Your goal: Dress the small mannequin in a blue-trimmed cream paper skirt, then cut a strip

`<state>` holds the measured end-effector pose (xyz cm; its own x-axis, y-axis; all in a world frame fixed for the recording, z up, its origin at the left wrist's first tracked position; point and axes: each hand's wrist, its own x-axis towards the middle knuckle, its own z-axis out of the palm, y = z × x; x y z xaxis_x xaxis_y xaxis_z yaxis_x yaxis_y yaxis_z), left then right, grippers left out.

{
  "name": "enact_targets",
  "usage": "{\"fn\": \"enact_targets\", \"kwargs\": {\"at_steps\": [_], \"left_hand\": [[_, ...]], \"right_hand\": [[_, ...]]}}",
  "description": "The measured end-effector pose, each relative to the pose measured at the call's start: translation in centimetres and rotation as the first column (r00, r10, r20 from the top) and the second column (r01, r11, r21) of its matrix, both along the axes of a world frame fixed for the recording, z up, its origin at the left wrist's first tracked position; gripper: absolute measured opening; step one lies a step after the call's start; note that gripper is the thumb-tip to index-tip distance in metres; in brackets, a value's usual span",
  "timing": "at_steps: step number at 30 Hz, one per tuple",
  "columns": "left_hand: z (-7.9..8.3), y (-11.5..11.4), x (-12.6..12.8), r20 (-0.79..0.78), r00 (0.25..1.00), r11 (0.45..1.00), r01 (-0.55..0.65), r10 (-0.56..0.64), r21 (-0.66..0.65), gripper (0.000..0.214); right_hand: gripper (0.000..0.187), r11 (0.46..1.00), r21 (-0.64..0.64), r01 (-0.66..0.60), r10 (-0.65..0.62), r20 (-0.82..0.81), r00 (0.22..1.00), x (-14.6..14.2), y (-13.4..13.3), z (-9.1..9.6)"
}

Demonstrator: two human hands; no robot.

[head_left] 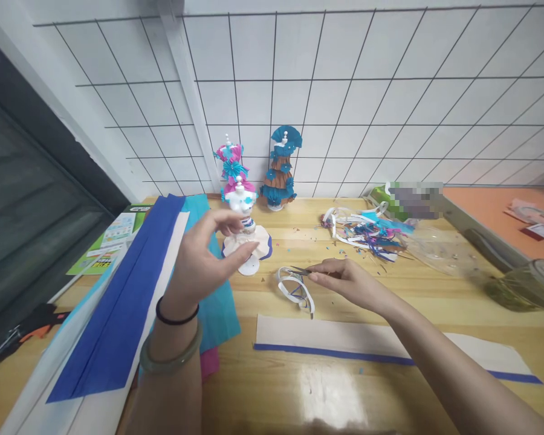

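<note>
My left hand point(206, 257) is raised with its fingers curled around the waist of a small white mannequin figure point(243, 232) that wears a layered paper skirt and stands on a round base. My right hand point(347, 283) lies low on the wooden table point(390, 290), pinching small scissors point(299, 272) whose tips point left at a curled white and blue paper strip point(294, 290). A long white paper strip with a blue edge point(344, 341) lies in front of me, under my right forearm.
Folded dark blue, white and teal crepe paper point(127, 302) lies at the left. Two dressed paper figures point(278, 172) stand by the tiled wall. A heap of paper scraps point(367, 232), clear plastic and a glass jar point(526, 287) are at the right. A glue gun point(31, 323) rests far left.
</note>
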<state>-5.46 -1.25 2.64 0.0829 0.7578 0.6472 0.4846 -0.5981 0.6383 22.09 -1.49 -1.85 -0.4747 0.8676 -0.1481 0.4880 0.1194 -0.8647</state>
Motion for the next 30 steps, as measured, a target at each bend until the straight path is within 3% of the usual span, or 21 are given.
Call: {"fn": "enact_targets", "kwargs": {"at_steps": [2, 3, 5, 6, 9, 14, 19, 25, 30], "left_hand": [[0.0, -0.5, 1.2, -0.097, 0.982, 0.975, 0.147, -0.165, -0.164, 0.020], [-0.3, -0.6, 1.8, -0.149, 0.955, 0.938, 0.208, -0.256, -0.279, 0.019], [-1.2, -0.5, 3.3, -0.264, 0.889, 0.855, 0.222, -0.375, -0.468, 0.023], [-1.8, -0.3, 4.2, -0.320, 0.864, 0.842, 0.193, -0.390, -0.504, 0.024], [-3.7, 0.1, 6.8, -0.434, 0.797, 0.842, 0.164, -0.420, -0.515, 0.025], [-5.7, 0.0, 9.5, -0.503, 0.806, 0.890, 0.062, -0.312, -0.452, 0.024], [-6.0, 0.0, 10.0, -0.564, 0.775, 0.904, 0.022, -0.286, -0.428, 0.021], [-6.3, 0.4, 10.1, -0.616, 0.737, 0.913, 0.001, -0.277, -0.409, 0.015], [-6.9, 0.6, 10.0, -0.611, 0.740, 0.910, 0.004, -0.283, -0.416, 0.017]], "right_hand": [[0.049, 1.000, -0.001, 0.011, -0.011, 0.015, 1.000, 0.4, -0.1, 0.0], [0.049, 1.000, -0.002, 0.020, -0.020, 0.023, 1.000, 0.6, -0.2, 0.0], [0.049, 0.998, 0.004, 0.057, -0.057, 0.032, 0.998, 1.2, -0.3, -0.1], [0.050, 0.997, 0.011, 0.082, -0.082, 0.030, 0.996, 1.5, -0.4, -0.1], [0.050, 0.989, 0.032, 0.144, -0.145, 0.020, 0.989, 2.4, -0.5, -0.2], [0.047, 0.980, 0.071, 0.188, -0.191, 0.039, 0.981, 3.4, -1.1, 0.4], [0.044, 0.975, 0.117, 0.191, -0.201, 0.077, 0.977, 4.2, -1.9, 0.8], [0.047, 0.950, 0.266, 0.167, -0.239, 0.268, 0.933, 6.7, -2.6, 0.8], [0.040, 0.888, 0.334, 0.316, -0.400, 0.221, 0.890, 9.3, -2.9, 1.1]]}}
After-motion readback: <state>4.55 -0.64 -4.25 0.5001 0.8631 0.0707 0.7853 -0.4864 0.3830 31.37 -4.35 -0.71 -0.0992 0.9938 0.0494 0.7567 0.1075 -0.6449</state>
